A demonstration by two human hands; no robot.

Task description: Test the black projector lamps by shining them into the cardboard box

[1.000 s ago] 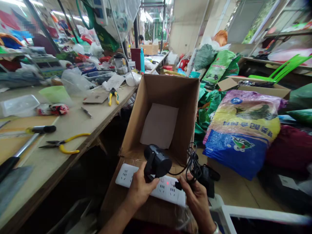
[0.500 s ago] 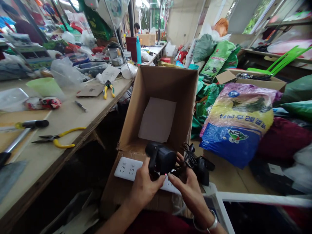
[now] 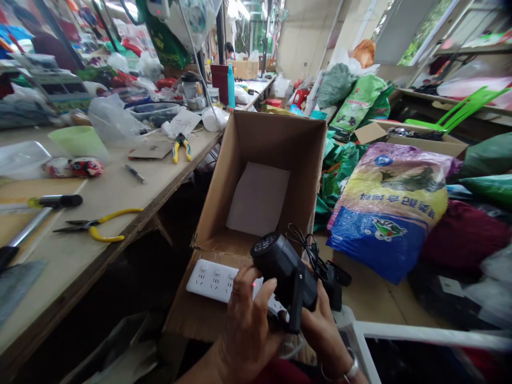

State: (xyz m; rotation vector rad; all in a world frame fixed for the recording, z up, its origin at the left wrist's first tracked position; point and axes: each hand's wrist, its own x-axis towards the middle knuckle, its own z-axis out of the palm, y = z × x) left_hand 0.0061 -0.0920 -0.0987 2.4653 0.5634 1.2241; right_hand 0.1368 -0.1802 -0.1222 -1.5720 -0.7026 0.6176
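Holding a black lamp housing [image 3: 282, 269] up over the flap of a box, the left grip [image 3: 248, 330] and right grip [image 3: 318, 325] share its weight, closed narrow around it: the left thumb presses on its flank and the right hand cups beneath. A slim black bracket [image 3: 296, 306] hangs from its underside, and a thin coiled cord [image 3: 306, 248] loops up behind it and down to a black power adapter [image 3: 333, 285] just past the right grip. The housing looks like hard, stiff plastic, probably light and not slippery. The round body behind the grille should give the surest hold, since the bracket looks thin — and the loose cord could catch on fingers. Just below lies a white power strip [image 3: 212, 281] on the flap of an open cardboard box [image 3: 256, 144], with a sheet of paper [image 3: 258, 200] inside. To the left, a wooden counter [image 3: 120, 208] carries yellow-handled pliers [image 3: 93, 230]; a printed plastic sack [image 3: 384, 213] sits to the right.
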